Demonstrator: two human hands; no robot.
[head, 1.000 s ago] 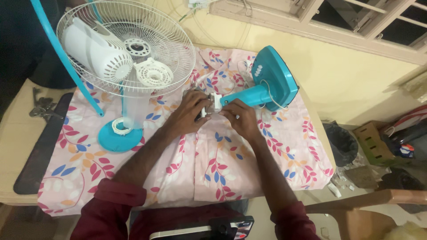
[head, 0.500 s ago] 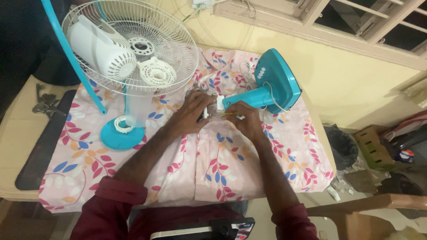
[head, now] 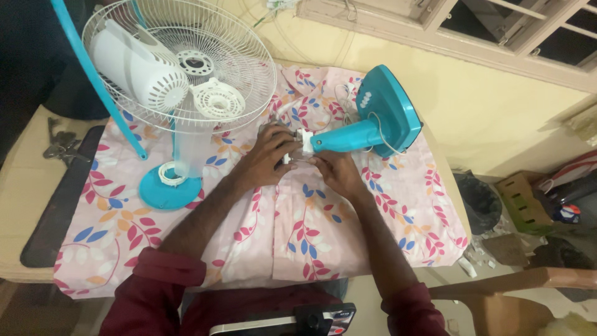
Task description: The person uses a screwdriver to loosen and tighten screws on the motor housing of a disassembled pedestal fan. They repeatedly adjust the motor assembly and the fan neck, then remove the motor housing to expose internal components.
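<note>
The left hand (head: 268, 157) lies on the flowered cloth (head: 323, 242) with its fingers curled around a small white piece (head: 303, 142) at the end of the blue stand (head: 373, 127). The right hand (head: 334, 172) is just beside it, a bit lower, and its fingers pinch at the same spot from below. Both hands are half closed and touch the white piece; how tight they hold cannot be told.

At the far left of the worktop (head: 28, 186) there are some keys (head: 59, 146) and a long black strip (head: 59, 205). Next comes a round blue disc (head: 163, 193) with a white ring on it, flat on the cloth. Above it the white fan cage (head: 180, 59) lies with its white motor (head: 140, 68) inside, pushed back out of the way, it seems. A thin blue blade (head: 96, 74) leans across it.

The blue stand lies on its side, with its wide base turned to the wall, so its thin end points at the hands. That seems to make the end easy to reach. A thin white cord (head: 382, 140) loops around it. To the right, on the floor, stand a dark bin (head: 479, 202) and a cardboard box (head: 522, 202).
</note>
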